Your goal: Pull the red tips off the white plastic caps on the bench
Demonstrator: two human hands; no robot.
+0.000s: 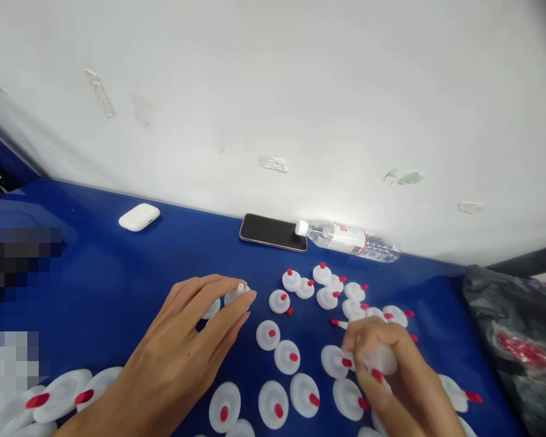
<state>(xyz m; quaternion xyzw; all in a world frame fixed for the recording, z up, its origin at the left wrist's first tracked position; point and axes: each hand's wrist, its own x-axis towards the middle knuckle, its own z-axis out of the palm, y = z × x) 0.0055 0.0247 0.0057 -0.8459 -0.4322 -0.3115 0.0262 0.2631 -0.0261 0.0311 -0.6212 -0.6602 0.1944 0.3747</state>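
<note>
My left hand [186, 340] lies palm down with its fingers stretched out over the table. A white plastic nozzle cap [235, 295] with a bare spout shows between its fingertips; another white disc is partly hidden under the fingers. On the right, my right hand [391, 358] is closed, thumb and fingers pinching a white nozzle cap [384, 357] with a red tip [377, 376] by the thumb. A white spout with a red end [335, 323] pokes out beside its fingertips. Several red-tipped nozzle caps [273, 400] lie between and around both hands.
A black-screened phone [273, 232] and a lying water bottle [350, 238] rest along the white wall [273, 109]. A white earbud case [139, 217] is at the back left. At right sits a dark plastic bag [491, 303] with red pieces [523, 349]. The table [186, 255] is blue.
</note>
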